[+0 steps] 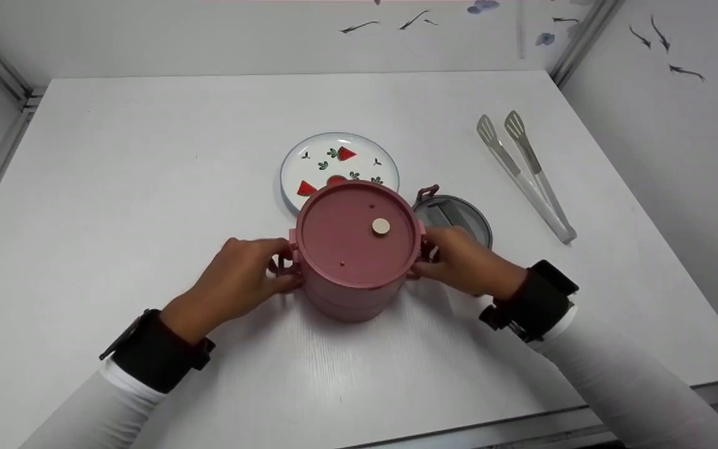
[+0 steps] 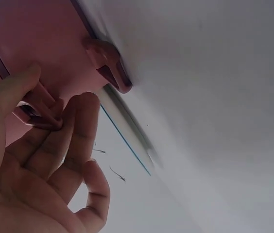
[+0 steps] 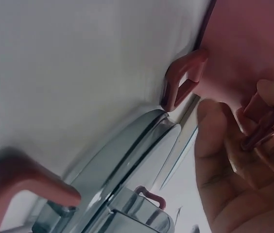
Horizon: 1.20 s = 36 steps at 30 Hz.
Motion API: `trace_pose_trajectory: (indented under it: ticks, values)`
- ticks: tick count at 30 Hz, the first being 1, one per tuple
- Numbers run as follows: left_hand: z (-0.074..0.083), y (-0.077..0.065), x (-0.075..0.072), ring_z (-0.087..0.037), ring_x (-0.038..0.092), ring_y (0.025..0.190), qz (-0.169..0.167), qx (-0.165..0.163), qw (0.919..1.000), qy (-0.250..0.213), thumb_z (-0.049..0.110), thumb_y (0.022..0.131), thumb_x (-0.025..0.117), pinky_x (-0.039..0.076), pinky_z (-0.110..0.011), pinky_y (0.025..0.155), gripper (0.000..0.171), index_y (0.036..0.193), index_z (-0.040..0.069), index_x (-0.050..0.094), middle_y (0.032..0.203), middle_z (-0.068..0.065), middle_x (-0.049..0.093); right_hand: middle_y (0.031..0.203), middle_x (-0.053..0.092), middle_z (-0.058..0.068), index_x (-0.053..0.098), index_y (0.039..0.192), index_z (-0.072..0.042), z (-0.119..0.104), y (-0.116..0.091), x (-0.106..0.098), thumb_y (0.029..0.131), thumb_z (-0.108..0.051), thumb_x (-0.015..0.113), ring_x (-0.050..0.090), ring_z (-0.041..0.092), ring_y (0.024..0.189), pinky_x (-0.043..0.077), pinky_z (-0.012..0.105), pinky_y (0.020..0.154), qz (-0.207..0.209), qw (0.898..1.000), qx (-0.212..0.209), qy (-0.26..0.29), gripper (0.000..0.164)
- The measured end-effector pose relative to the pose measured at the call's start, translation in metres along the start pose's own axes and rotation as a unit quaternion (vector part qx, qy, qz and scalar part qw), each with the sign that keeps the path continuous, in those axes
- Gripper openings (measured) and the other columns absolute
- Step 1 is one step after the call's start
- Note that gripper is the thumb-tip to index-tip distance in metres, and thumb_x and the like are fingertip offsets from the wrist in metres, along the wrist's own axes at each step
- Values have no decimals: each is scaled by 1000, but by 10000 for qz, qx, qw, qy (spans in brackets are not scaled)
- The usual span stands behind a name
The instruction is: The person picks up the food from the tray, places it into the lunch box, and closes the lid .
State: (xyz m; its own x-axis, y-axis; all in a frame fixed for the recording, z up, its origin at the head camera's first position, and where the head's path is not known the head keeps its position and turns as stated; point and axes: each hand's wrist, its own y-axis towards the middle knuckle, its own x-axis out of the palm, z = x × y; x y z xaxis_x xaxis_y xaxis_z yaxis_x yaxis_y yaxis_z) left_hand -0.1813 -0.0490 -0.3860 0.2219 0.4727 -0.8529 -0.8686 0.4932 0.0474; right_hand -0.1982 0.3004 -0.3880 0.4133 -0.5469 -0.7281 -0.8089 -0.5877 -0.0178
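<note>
A pink lidded pot (image 1: 359,249), like a tiered lunch box with a small cream knob on its lid, stands at the middle of the table. My left hand (image 1: 228,284) pinches its left upper handle (image 2: 42,109), thumb on one side and fingers on the other. On the opposite side, my right hand (image 1: 468,262) grips the matching handle (image 3: 265,126). Lower handles (image 3: 183,80) show in both wrist views, free of my fingers. Just behind my right hand is a round grey divided tray (image 1: 468,215) with pinkish handles, partly hidden by that hand.
Behind the pot lies a white plate (image 1: 296,168) with watermelon drawings, its front part covered. Spread tongs (image 1: 536,187) with slotted ends lie at the right. White walls (image 1: 209,37) border the white table (image 1: 116,187) at the back and sides.
</note>
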Motion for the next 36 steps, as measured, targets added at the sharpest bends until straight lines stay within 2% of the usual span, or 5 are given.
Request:
trace_pose_trajectory:
  ticks: [6, 11, 19, 29, 36]
  values:
    - [-2, -7, -4, -20, 53, 126, -659, -114, 9878, -1404, 34, 92, 68, 40, -50, 108, 58, 146, 25, 47, 131, 4, 60, 148, 50, -3, 39, 153, -22, -3, -8, -5, 93, -1, 56, 52, 19, 133, 44, 46, 109, 9, 9886, -91, 1504, 65]
    - [5, -5, -2, -23, 37, 144, -412, -286, 9409, -3349, 37, 102, 48, 32, -54, 115, 61, 158, 26, 26, 154, -1, 42, 161, 34, 0, 29, 158, -22, -14, -6, 2, 105, -18, 39, 37, 21, 146, 28, 48, 118, 492, 9660, -92, 2536, 54]
    - [24, 19, 17, -20, 51, 113, 520, -674, 8959, -4360, 34, 104, 41, 50, -32, 81, 52, 153, 21, 36, 134, -7, 52, 122, 64, 6, 39, 153, -26, -26, 17, 24, 104, -30, 39, 59, 12, 78, 43, 26, 64, 1296, 9484, 129, 2892, 49]
    - [22, 23, 25, -19, 56, 111, 638, -417, 8890, -4515, 31, 100, 39, 53, -25, 80, 54, 153, 20, 36, 142, -6, 50, 72, 68, -1, 41, 151, -12, -25, 21, 29, 101, -26, 41, 52, 11, 55, 40, 27, 51, 1248, 9423, -59, 3106, 52]
    - [21, 26, 26, -18, 55, 107, 562, -239, 8863, -4592, 33, 100, 39, 50, -27, 80, 55, 153, 19, 36, 139, -8, 53, 84, 71, -3, 37, 152, -5, -22, 21, 30, 101, -20, 38, 60, 8, 68, 47, 23, 62, 1251, 9293, -376, 3456, 54]
